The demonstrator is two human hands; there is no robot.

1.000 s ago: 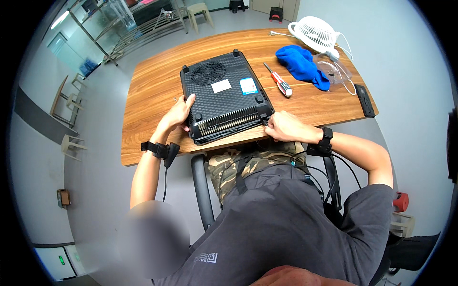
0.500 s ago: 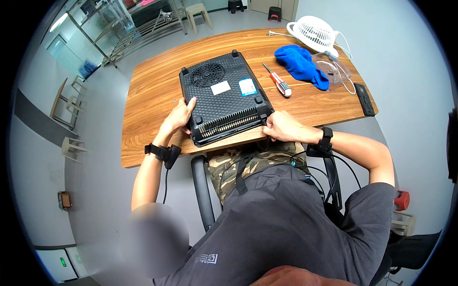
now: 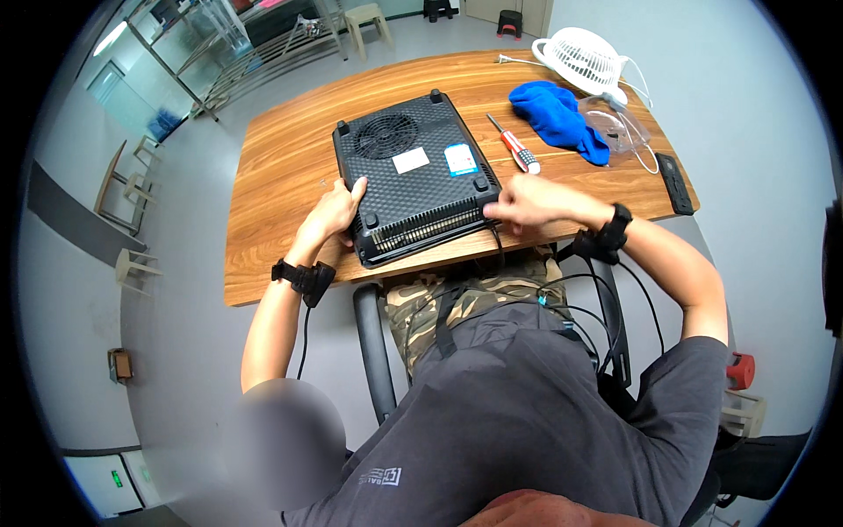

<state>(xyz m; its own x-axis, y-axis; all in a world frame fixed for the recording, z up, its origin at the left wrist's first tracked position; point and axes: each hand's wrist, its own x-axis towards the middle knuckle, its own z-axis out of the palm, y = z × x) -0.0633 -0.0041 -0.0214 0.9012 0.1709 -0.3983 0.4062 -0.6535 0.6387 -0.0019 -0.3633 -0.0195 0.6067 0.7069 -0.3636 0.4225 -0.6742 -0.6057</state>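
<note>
Wooden table [image 3: 272, 206], black appliance [image 3: 413, 187] (dimpled)

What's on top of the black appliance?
On the black appliance: a round vent, a white label, a blue-and-white label and four feet, with the left hand at its left edge. Its downward face and the tabletop beneath it are covered.

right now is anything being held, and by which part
The left hand holds the black appliance by its left edge; whether the right hand grips anything cannot be told.
</note>
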